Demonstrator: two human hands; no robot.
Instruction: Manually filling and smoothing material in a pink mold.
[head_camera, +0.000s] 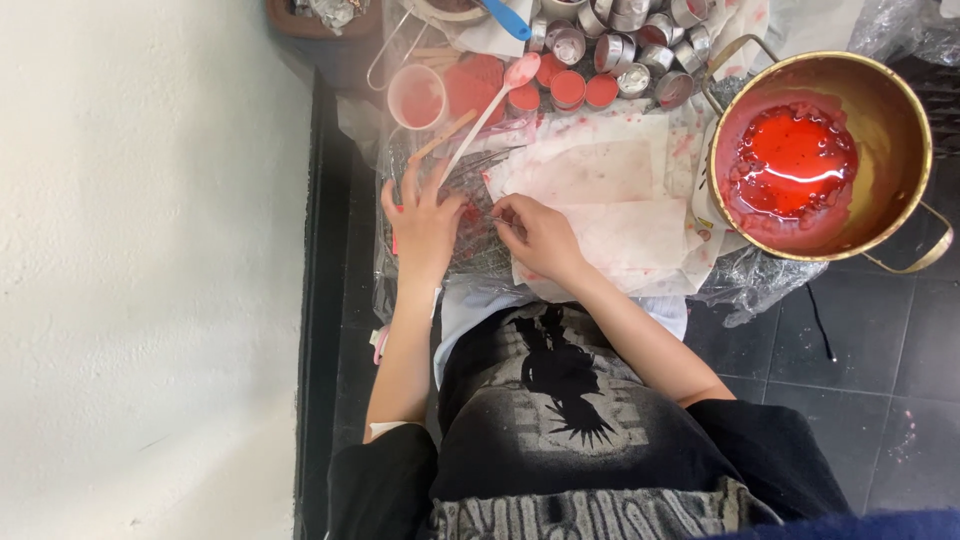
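Two hands worked over stained paper (600, 200): our left hand (425, 225) spread flat and empty, our right hand (540, 235) pinching something too small to identify, beside a brass pot (900, 110).

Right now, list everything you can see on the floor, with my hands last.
Pot: one, brass-coloured, red liquid inside, far right.
Small tins: many, silver, some filled red, top centre.
Cup: one, pink-stained, top left of the tins.
Long spoon: one, pink, lying beside the cup.
Paper sheets: several, white, red-stained, centre.
Wire rack: one, dark, under both hands.
Left hand: spread flat on the rack.
Right hand: fingertips pinching something small, unclear.
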